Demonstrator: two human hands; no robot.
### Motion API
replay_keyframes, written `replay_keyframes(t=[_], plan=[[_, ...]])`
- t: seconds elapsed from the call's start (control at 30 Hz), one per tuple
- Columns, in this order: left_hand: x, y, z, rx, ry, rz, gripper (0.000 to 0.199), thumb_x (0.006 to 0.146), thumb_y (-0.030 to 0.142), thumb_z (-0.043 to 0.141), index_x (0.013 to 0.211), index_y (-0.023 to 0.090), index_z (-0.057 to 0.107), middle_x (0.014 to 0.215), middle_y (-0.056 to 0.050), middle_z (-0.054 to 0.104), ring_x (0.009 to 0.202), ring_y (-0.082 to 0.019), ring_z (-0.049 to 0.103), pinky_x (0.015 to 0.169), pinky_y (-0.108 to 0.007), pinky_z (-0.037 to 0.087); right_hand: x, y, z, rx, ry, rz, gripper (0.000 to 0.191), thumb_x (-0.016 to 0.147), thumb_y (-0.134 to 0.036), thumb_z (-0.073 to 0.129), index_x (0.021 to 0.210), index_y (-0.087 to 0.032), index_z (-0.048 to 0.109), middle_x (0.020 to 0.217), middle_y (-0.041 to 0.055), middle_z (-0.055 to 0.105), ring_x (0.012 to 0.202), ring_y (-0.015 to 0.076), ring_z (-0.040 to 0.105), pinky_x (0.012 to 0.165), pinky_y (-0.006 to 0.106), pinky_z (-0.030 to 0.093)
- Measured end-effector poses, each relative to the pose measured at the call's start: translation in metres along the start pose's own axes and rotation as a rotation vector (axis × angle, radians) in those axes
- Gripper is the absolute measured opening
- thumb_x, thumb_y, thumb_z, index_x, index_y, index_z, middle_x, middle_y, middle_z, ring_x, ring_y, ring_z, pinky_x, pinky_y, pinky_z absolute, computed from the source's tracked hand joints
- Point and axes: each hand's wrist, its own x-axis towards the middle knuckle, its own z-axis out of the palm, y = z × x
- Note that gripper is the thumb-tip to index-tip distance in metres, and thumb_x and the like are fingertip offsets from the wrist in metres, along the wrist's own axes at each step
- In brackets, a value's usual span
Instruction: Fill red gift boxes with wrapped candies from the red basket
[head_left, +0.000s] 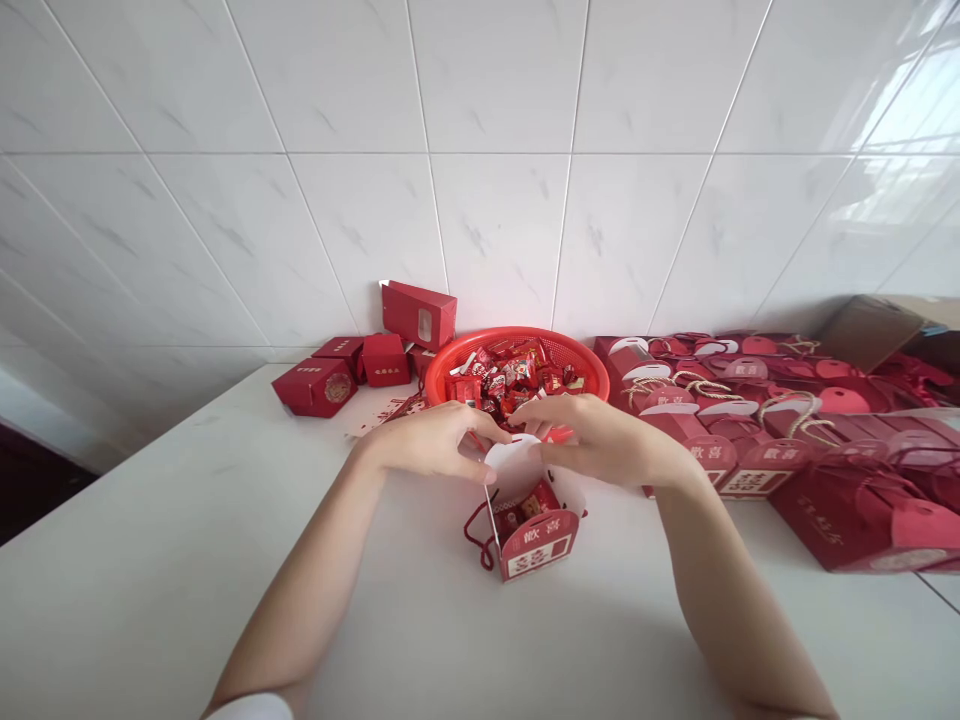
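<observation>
A small red candy box stands open-topped on the table, its front printed with white characters. Its white-lined flaps are raised, and red-wrapped sweets lie inside. My left hand has thumb and forefinger at the left end of the back flap. At the flap's right end, my right hand pinches with its thumb on the inner side and its fingers behind. A dark red cord loops out at the box's left side. Just behind my hands is a red plastic basket full of wrapped sweets.
Several closed red boxes sit at the back left, with a taller red box against the tiled wall. Rows of red boxes with cord handles fill the right side. A brown carton stands at the far right.
</observation>
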Motion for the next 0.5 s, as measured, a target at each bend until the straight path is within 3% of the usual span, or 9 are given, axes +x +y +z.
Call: replay_keyframes(t=[0.1,0.27,0.37,0.5], plan=[[0.0,-0.003,0.001,0.028,0.008,-0.014,0.053,0.078,0.042,0.076,0.128,0.026,0.069,0.131,-0.002,0.07,0.115,-0.025,0.066,0.089,-0.026,0.05,-0.008,-0.001,-0.009,0.01,0.08,0.002,0.027,0.092,-0.025,0.059,0.117,-0.021,0.069,0.113,0.0066,0.074,0.1,0.021,0.069,0.082,0.03,0.052],[0.001,-0.003,0.0,0.037,0.007,-0.019,0.055,0.078,0.044,0.075,0.13,0.025,0.069,0.134,-0.003,0.069,0.12,-0.025,0.064,0.093,-0.026,0.049,-0.017,-0.007,-0.017,-0.078,-0.088,0.032,0.022,0.092,-0.023,0.057,0.11,-0.02,0.07,0.091,0.0034,0.073,0.08,0.0166,0.066,0.069,0.026,0.048],[0.0,0.0,0.001,0.052,0.015,-0.006,0.054,0.079,0.044,0.075,0.129,0.024,0.07,0.132,-0.004,0.07,0.119,-0.025,0.064,0.093,-0.026,0.049,-0.022,-0.007,-0.009,-0.115,-0.18,0.035,0.018,0.09,-0.019,0.057,0.099,-0.019,0.073,0.081,0.0025,0.069,0.069,0.0143,0.061,0.062,0.025,0.044],[0.0,0.007,0.006,0.104,0.048,0.015,0.046,0.087,0.044,0.067,0.13,0.028,0.069,0.13,-0.003,0.07,0.115,-0.025,0.064,0.091,-0.028,0.047,-0.036,-0.005,0.008,-0.035,-0.152,-0.112,0.02,0.094,-0.024,0.057,0.082,-0.02,0.073,0.077,0.0028,0.067,0.067,0.0147,0.06,0.062,0.026,0.046]])
